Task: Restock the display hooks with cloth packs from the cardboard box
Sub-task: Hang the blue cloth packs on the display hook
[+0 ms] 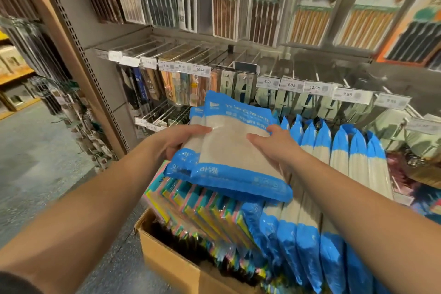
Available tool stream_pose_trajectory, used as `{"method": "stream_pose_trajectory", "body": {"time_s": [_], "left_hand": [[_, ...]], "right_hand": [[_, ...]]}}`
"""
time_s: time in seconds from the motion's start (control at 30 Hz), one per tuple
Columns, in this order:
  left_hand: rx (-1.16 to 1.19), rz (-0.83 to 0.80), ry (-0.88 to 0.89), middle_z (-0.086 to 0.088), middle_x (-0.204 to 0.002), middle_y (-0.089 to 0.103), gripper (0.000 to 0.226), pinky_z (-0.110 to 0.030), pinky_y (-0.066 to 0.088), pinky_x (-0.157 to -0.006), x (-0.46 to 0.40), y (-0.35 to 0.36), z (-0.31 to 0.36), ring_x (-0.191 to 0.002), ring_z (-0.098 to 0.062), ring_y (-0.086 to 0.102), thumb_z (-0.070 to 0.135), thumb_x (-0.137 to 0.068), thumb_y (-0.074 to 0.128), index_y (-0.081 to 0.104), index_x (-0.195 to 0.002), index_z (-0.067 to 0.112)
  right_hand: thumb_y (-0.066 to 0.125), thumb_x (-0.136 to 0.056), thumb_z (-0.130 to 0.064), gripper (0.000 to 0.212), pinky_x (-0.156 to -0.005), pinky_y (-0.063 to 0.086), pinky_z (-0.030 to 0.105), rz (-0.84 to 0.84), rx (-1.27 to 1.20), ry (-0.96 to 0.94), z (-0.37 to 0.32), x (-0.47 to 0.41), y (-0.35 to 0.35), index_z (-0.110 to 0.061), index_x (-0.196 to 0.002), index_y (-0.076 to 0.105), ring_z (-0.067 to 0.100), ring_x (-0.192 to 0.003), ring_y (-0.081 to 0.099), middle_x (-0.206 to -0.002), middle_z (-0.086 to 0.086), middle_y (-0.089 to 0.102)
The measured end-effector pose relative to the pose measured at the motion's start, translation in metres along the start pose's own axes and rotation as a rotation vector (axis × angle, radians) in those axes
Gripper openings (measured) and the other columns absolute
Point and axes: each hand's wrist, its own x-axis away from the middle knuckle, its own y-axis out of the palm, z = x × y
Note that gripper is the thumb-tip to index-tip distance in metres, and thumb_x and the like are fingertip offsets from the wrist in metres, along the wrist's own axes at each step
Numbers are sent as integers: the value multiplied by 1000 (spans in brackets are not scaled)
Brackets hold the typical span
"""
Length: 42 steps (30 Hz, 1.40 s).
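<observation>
A: Bottom of frame?
B: Cardboard box at lower centre, open, on the floor. Just above it, a row of multicoloured packs hanging edge-on; blue-and-white cloth packs hang beside them at lower right.

A: Hands?
B: Both on a small stack of blue-and-white packs, mid-frame, held tilted above the coloured row. Left hand grips the stack's left edge, thumb on top, fingers curled underneath. Right hand holds the right side, thumb laid flat on the clear front; the other fingers wrap the far edge.

A: How many packs in the stack?
B: At least two (can't tell beyond that, edges overlap).

A: Behind?
B: More of the same blue packs hanging on hooks at centre right. Above them a rail of price tags, then chopstick packs across the top of the frame. Perforated shelf upright at upper left, aisle floor left of it.
</observation>
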Motion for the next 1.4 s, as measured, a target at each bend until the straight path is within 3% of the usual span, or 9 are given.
{"method": "stream_pose_trajectory", "body": {"time_s": [0.27,0.47,0.67,0.9,0.97,1.07,1.13,1.27,1.4], "left_hand": [[115,21,130,-14,-99,75,60,-44,62,-62,20,4,-10,-81,-30,75,19,-75,79,58,-131,10],[88,84,412,-15,-108,73,72,-43,61,-67,70,19,19,-87,-30,74,17,-69,79,55,-137,13],[134,83,615,-9,-93,75,45,-33,61,-64,131,102,35,-74,-20,73,16,-73,69,66,-117,11],[79,-3,529,-5,-72,75,16,-28,58,-52,145,303,-25,-58,-16,71,7,-95,54,66,-104,11],[45,-30,493,-5,-72,75,18,-29,59,-54,138,367,-48,-57,-17,71,9,-92,58,65,-109,10],[0,-144,435,-7,-79,74,33,-30,60,-58,124,459,-80,-63,-19,70,11,-82,68,64,-115,9],[-23,-233,375,-6,-82,75,35,-30,60,-60,116,519,-99,-65,-18,71,15,-81,71,64,-115,10],[-109,-392,253,-11,-113,72,72,-37,61,-71,100,638,-132,-90,-24,72,33,-66,88,61,-129,11],[-255,-537,194,4,-91,69,29,-18,55,-52,96,749,-164,-69,-2,71,35,-92,61,62,-116,18]], "right_hand": [[79,-72,-56,105,-99,50,46,3,-375,71,-2,3,2,-30,-153,17,30,-114,57,-144,6,43],[79,-73,-55,105,-69,51,28,-11,-462,-174,-22,28,-41,-30,-153,16,20,-103,62,-135,-2,55],[75,-84,-40,88,-72,58,31,-1,-645,-329,-1,71,-131,-21,-153,23,14,-96,68,-139,2,52],[63,-91,-35,42,-81,59,42,-132,-936,-158,174,148,-227,-19,-130,57,20,-87,72,-111,2,73],[63,-92,-34,38,-65,61,36,-80,-1015,-84,243,172,-251,-17,-126,60,19,-77,73,-99,3,75],[87,-65,-42,91,-57,59,35,36,-1105,8,345,210,-284,-15,-142,48,20,-74,74,-98,4,75],[81,-72,-37,83,-55,59,32,116,-1151,61,410,243,-305,-12,-144,47,18,-68,73,-88,3,75],[57,-97,-23,25,-51,57,27,319,-1318,166,520,308,-341,-14,-118,68,14,-62,72,-83,2,74],[51,-98,-22,45,-47,55,24,440,-1377,230,603,366,-366,-18,-64,79,15,-54,70,-66,2,73]]}}
